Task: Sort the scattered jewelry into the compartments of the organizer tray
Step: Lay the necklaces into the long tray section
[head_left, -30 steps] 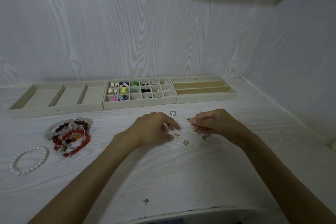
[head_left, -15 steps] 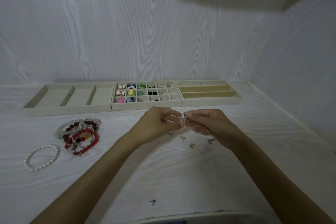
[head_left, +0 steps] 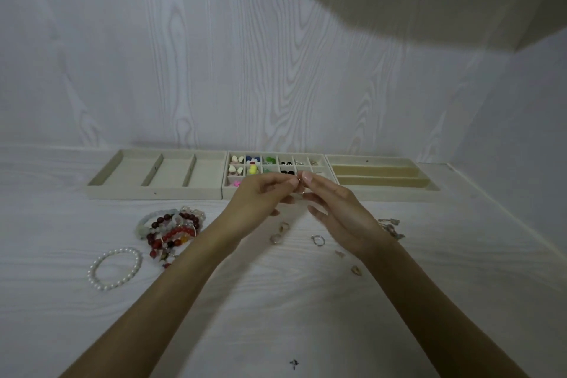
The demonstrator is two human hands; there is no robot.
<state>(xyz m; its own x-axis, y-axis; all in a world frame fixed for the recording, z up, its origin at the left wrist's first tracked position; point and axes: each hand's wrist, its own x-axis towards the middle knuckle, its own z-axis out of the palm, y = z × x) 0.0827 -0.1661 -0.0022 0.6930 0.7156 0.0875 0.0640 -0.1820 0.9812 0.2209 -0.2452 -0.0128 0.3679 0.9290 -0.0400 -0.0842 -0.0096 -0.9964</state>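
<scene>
Mid-frame, left hand (head_left: pixel 260 198) and right hand (head_left: pixel 334 209) pinch one tiny ring (head_left: pixel 299 182) together; a fumbled handover could drop it.

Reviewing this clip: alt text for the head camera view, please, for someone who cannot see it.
Two bare hands meet above a white table, the left hand and right hand pinching a small ring between their fingertips before a gridded organizer tray partly filled with colourful earrings. Beaded bracelets, a pearl bracelet and loose rings lie scattered.

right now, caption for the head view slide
Both hands meet over a small ring in front of the organizer tray.
</scene>
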